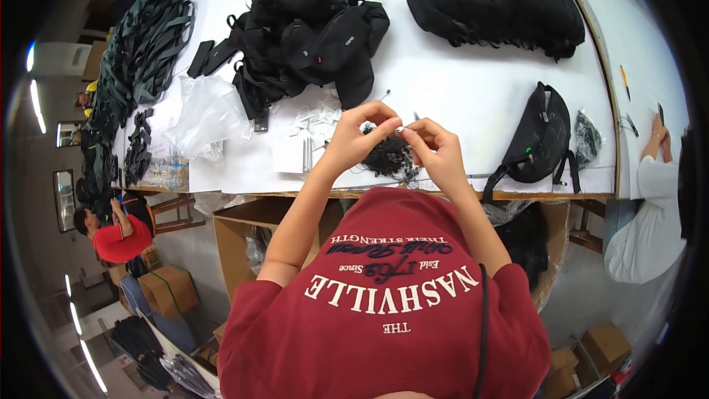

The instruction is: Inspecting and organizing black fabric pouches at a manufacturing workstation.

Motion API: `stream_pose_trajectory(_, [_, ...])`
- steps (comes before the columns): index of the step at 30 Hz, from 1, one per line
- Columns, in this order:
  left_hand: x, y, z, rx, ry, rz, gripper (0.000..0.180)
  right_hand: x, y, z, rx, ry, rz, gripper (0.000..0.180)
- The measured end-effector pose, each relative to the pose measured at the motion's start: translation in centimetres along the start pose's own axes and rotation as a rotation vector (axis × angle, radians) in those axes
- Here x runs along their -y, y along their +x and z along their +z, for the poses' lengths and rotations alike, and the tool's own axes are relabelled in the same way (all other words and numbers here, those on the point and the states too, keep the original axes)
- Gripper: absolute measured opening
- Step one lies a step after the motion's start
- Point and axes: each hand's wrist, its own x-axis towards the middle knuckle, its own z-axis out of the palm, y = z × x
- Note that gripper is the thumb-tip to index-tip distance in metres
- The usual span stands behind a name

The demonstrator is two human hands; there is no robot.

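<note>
My left hand (pixel 360 135) and my right hand (pixel 437 149) meet fingertip to fingertip over the near part of the white table. Both are closed in a pinch. A tiny pale bit shows between the fingertips, too small to name. Right under them lies a tangled heap of thin black strings (pixel 390 157), partly covered by my hands. Just left of my left hand, a stack of white cards (pixel 291 155) stands beside loose small white tags (pixel 319 120).
Black bags (pixel 317 37) are heaped beyond my hands, with a row of black pieces (pixel 495 7) at the far right. A black waist bag (pixel 539 137) lies rightward near a clear packet (pixel 588 139). Leftward are crumpled plastic (pixel 210 114) and dark straps (pixel 151 44). Other people work nearby.
</note>
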Motion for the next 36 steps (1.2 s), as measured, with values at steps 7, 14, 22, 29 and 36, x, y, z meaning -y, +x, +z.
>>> stream_pose_trajectory(7, [1.7, 0.3, 0.0, -0.051, 0.049, -0.039, 0.015, -0.1, -0.7, -0.5, 0.047, 0.081, 0.039, 0.015])
stream_pose_trajectory(14, [13.6, 3.7, -11.0, -0.713, 1.249, 0.063, 0.034, 0.5, -1.4, -1.4, 0.063, 0.100, 0.046, 0.015])
stream_pose_trajectory(22, [7.2, 3.4, -7.0, -0.314, 1.075, 0.426, 0.010, -2.3, -2.3, -2.3, 0.021, 0.145, 0.122, 0.014])
stream_pose_trajectory(29, [11.9, 3.2, -3.3, -0.368, 1.076, 0.003, 0.062, -3.6, -2.3, -2.2, 0.034, 0.132, 0.154, 0.015])
stream_pose_trajectory(36, [15.0, 2.4, -4.3, -0.626, 0.961, 0.008, 0.054, -3.9, -2.5, -2.5, 0.070, 0.127, 0.172, 0.015])
